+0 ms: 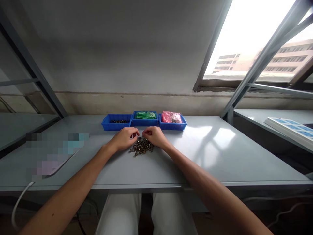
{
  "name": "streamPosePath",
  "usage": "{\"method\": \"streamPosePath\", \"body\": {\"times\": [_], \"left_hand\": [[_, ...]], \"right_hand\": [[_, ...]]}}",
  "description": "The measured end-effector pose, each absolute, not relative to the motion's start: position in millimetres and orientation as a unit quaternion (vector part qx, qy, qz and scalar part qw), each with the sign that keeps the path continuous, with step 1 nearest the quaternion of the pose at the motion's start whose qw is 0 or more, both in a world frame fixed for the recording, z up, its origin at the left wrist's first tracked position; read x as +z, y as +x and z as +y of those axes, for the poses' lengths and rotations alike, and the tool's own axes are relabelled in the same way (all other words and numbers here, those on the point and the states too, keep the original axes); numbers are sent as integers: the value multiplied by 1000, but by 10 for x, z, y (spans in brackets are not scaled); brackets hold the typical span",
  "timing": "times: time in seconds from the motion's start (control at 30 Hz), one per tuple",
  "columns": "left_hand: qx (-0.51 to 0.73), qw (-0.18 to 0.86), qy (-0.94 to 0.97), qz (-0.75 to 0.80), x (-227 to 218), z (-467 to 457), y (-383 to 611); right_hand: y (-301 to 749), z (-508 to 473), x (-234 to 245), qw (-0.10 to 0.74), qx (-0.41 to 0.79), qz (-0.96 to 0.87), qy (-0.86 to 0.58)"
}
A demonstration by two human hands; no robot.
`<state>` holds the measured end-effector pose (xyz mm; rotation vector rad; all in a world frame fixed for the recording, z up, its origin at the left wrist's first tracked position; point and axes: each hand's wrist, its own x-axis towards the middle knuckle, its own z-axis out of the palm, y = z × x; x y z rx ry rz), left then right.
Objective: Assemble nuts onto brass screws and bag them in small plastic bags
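Note:
A heap of small dark metal parts [142, 147] lies on the grey table [210, 156] in front of me. My left hand [125, 137] rests just left of the heap, fingers curled in a pinch. My right hand [155, 135] sits just right of it, fingers also pinched together. The fingertips of both hands nearly meet above the heap, around something too small to make out. Behind the hands stand three blue trays in a row: the left tray [116, 122] holds dark small parts, the middle tray [145, 119] a green bag, the right tray [172, 121] a pink bag.
A blurred flat object [52, 153] with a white cable [21, 199] lies at the table's left. Metal shelf posts [246, 81] rise at the right, beside a window. A printed sheet [290, 128] rests on a side surface far right. The wall is close behind the trays.

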<state>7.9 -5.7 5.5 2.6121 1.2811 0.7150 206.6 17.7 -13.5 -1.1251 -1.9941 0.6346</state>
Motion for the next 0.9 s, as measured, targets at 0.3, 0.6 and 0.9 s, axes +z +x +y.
{"method": "streamPosePath", "body": {"times": [0.3,0.6,0.9], "left_hand": [[219,87,870,433,-35,-29,64],[211,101,877,421,-48,-11,76],[208,110,870,432,-47,-4,69]], "right_hand": [[2165,184,-46,467,615,-509,-380],[2207,189,11,443,727,-405,-334],[2223,182,24,428,744,-416,-302]]}}
